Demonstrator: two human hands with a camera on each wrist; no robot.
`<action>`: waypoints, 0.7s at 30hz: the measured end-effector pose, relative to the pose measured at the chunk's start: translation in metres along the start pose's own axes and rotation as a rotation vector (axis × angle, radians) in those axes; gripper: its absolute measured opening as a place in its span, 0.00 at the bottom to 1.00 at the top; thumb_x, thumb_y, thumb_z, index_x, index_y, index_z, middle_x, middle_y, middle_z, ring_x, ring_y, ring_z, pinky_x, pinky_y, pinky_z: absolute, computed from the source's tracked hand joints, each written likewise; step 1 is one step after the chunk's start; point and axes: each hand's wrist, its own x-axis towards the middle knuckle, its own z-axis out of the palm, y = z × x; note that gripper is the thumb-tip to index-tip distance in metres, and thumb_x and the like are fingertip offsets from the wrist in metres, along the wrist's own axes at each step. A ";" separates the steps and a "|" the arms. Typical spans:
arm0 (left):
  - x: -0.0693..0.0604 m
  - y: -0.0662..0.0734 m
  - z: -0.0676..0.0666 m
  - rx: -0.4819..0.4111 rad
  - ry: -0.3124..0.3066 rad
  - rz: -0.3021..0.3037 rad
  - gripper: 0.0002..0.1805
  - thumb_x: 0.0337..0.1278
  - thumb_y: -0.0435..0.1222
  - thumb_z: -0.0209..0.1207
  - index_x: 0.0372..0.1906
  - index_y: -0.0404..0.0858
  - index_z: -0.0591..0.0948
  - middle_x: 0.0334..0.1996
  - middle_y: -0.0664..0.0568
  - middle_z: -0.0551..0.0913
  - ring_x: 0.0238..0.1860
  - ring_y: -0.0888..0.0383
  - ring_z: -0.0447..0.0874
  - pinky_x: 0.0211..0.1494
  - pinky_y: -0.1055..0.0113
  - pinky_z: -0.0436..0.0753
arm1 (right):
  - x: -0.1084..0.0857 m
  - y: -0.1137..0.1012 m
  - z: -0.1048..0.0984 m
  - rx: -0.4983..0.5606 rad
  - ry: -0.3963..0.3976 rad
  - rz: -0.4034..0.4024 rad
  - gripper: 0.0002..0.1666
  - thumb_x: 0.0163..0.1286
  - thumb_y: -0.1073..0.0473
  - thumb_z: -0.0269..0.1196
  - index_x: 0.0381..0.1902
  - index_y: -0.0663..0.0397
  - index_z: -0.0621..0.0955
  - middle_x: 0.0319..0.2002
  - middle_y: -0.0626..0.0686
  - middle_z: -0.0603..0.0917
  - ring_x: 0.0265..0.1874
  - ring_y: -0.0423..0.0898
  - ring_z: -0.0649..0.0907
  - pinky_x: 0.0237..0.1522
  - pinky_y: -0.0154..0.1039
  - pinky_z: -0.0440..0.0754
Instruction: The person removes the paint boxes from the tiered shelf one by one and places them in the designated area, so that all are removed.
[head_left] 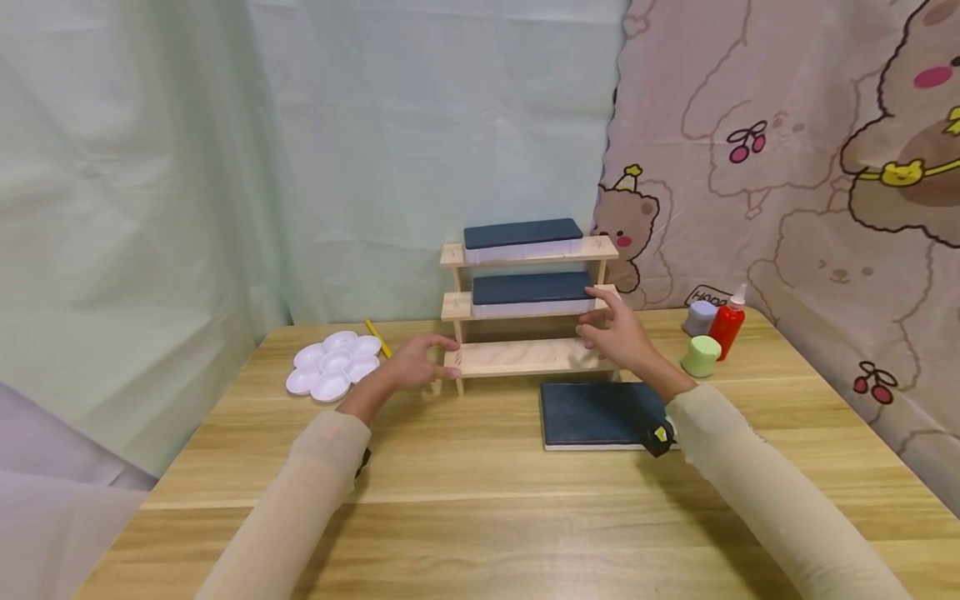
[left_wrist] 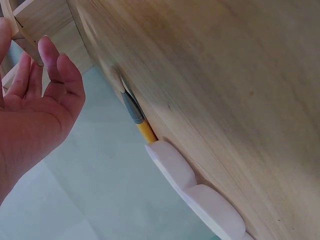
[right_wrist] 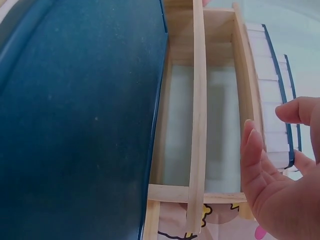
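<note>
Dark-blue-topped flat case on worktop, in front of wooden three-step rack. Flower-shaped palette left of rack, red squeeze bottle right. Left hand pinches rack's lowest step at left end; right hand, fingers parted, beside rack's right end. Dark-blue-lidded box on rack's middle step, matching box on top.

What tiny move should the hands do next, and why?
I think the right hand should probably drop to the blue-topped box on the table and take hold of it. On the wooden shelf, the top box and middle box each have a step, but the bottom step looks bare, and the right hand seems to hold nothing.
</note>
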 end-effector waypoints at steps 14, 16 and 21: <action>0.000 0.001 0.000 -0.003 -0.009 -0.011 0.29 0.58 0.40 0.69 0.64 0.37 0.77 0.68 0.39 0.70 0.36 0.54 0.84 0.57 0.53 0.77 | -0.002 0.005 0.002 0.114 0.068 -0.030 0.28 0.75 0.55 0.59 0.69 0.55 0.68 0.51 0.69 0.80 0.34 0.64 0.86 0.22 0.39 0.82; 0.001 0.000 0.000 -0.004 -0.010 -0.011 0.29 0.58 0.40 0.69 0.64 0.38 0.77 0.68 0.38 0.70 0.35 0.54 0.85 0.55 0.54 0.78 | -0.002 0.005 0.004 0.133 0.094 -0.022 0.26 0.76 0.52 0.57 0.66 0.56 0.69 0.50 0.69 0.81 0.33 0.63 0.87 0.21 0.40 0.82; 0.002 -0.001 0.000 0.002 -0.002 -0.010 0.28 0.58 0.40 0.69 0.63 0.38 0.77 0.68 0.39 0.70 0.41 0.50 0.84 0.57 0.53 0.78 | -0.002 0.003 0.009 0.170 0.161 0.035 0.22 0.77 0.44 0.53 0.56 0.53 0.68 0.45 0.63 0.81 0.26 0.59 0.87 0.17 0.41 0.80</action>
